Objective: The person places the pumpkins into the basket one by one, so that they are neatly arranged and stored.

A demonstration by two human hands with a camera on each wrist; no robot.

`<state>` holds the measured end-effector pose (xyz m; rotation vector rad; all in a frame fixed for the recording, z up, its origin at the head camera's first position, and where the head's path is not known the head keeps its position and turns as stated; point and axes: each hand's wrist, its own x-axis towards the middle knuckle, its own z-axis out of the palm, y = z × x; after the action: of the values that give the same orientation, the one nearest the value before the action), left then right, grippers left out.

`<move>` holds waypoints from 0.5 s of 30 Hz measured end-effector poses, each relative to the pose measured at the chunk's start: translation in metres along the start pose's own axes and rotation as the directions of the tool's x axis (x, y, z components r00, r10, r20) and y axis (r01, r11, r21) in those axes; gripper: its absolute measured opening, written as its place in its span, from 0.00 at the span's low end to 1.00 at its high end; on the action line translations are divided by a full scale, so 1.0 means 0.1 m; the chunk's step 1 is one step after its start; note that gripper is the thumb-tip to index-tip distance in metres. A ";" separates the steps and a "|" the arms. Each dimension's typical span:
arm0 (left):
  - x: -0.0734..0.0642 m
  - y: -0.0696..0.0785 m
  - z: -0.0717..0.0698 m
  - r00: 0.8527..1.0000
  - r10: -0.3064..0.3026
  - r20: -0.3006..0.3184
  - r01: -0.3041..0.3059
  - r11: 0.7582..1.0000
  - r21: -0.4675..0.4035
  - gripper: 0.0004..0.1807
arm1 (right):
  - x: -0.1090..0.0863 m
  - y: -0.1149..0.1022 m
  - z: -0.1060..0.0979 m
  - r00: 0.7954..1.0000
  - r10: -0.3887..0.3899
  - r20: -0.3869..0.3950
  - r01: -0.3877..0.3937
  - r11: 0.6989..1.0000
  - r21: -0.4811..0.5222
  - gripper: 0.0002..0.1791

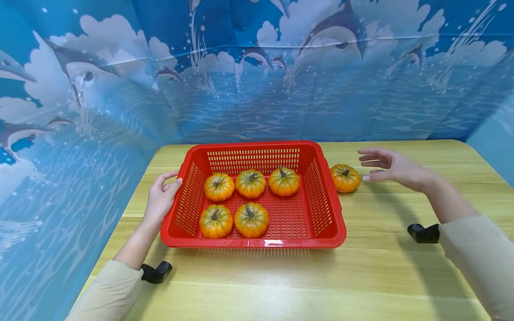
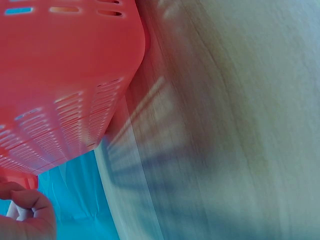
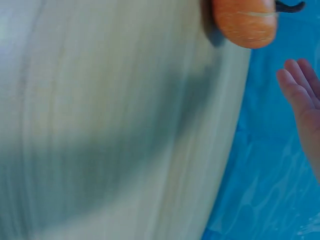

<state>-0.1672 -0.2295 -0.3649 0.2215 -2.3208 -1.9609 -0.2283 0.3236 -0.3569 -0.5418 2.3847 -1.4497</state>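
A red plastic basket (image 1: 225,242) with slotted walls holds several small orange-and-green pumpkins (image 1: 250,183), three in a back row and two in front. My left hand (image 1: 159,200) grips the basket's left rim, thumb on top. In the left wrist view the curled fingers of that hand (image 2: 31,215) show at the rim of the basket (image 2: 60,65). Against the basket's right side, on the table, sits another pumpkin (image 1: 347,179). Just right of it, my right hand (image 1: 395,169) hovers with relaxed fingers and holds nothing; the right wrist view shows a gap between hand (image 3: 306,107) and pumpkin (image 3: 245,24).
The wooden table (image 1: 261,285) carries the basket toward its back edge. Behind and to the left hangs a blue curtain (image 1: 257,102) printed with dolphins. Black devices stick out at the left wrist (image 1: 156,272) and the right wrist (image 1: 423,233).
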 end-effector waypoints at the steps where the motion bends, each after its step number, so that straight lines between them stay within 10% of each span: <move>1: 0.00 0.00 0.00 1.000 0.001 0.002 -0.001 1.000 -0.001 0.24 | 0.00 0.03 0.01 1.000 0.002 -0.001 -0.002 1.000 0.001 0.37; 15: 0.00 0.00 -0.01 1.000 -0.006 0.012 0.006 1.000 -0.002 0.25 | 0.02 0.33 0.15 0.997 0.081 0.009 -0.081 0.994 0.067 0.42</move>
<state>-0.1673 -0.2302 -0.3651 0.2171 -2.3283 -1.9731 -0.2286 0.3245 -0.3930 -0.4274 2.3156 -1.4847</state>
